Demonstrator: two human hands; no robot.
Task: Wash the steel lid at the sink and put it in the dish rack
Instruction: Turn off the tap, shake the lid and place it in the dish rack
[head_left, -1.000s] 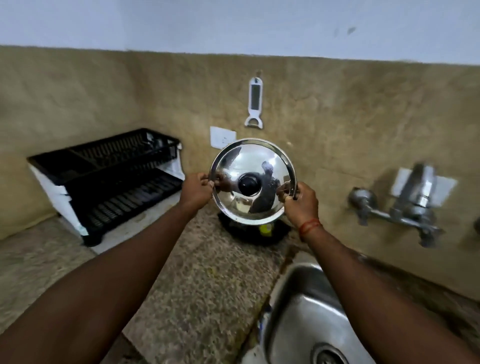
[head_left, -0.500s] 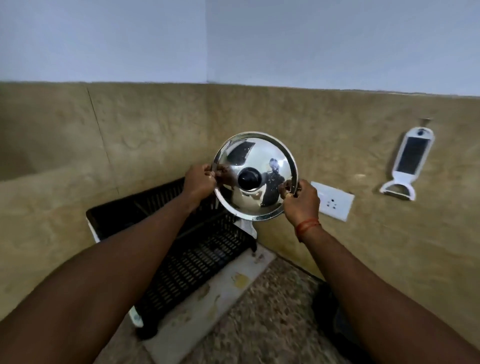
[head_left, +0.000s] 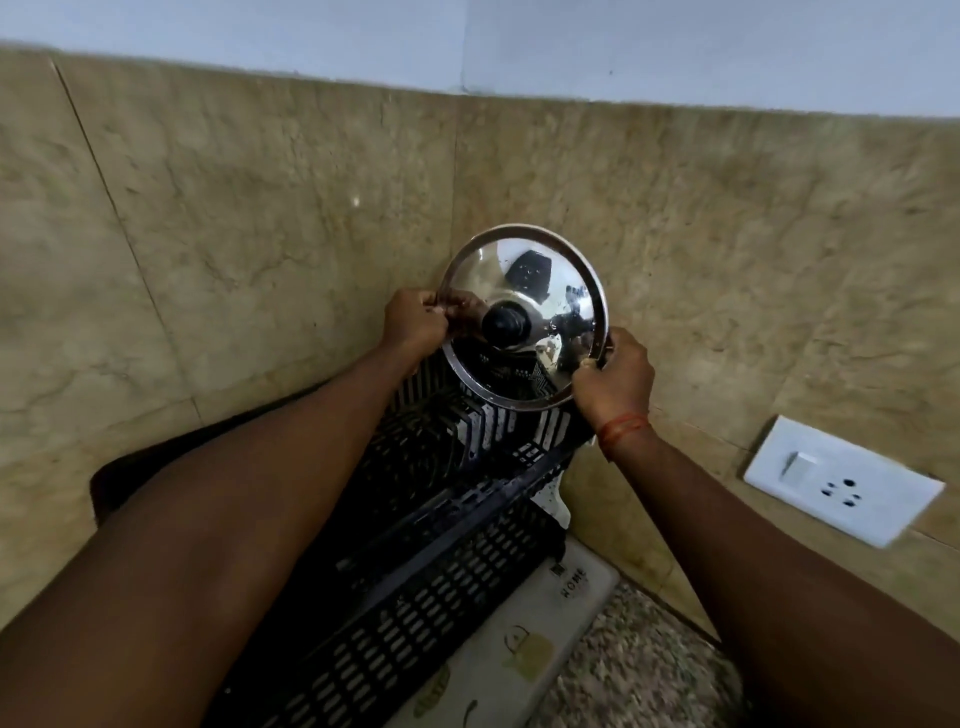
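The shiny steel lid (head_left: 540, 291) with a black knob at its centre is held on edge, its knob side facing me, just over the upper tier of the black slatted dish rack (head_left: 415, 561). My left hand (head_left: 415, 325) pinches the lid's left rim. My right hand (head_left: 615, 376) grips its lower right rim; a red thread circles that wrist. The lid's lower rim is close to the rack's upright slats; whether it touches them I cannot tell. The sink is out of view.
The rack stands in the corner of two tan tiled walls, on a pale printed mat (head_left: 524, 644). A white switch and socket plate (head_left: 844, 488) is on the right wall. Speckled granite counter (head_left: 639, 680) shows at the bottom right.
The view has swung left from the sink to the rack. Both hands have carried the lid down toward the rack's upper tier and tilted it slightly.
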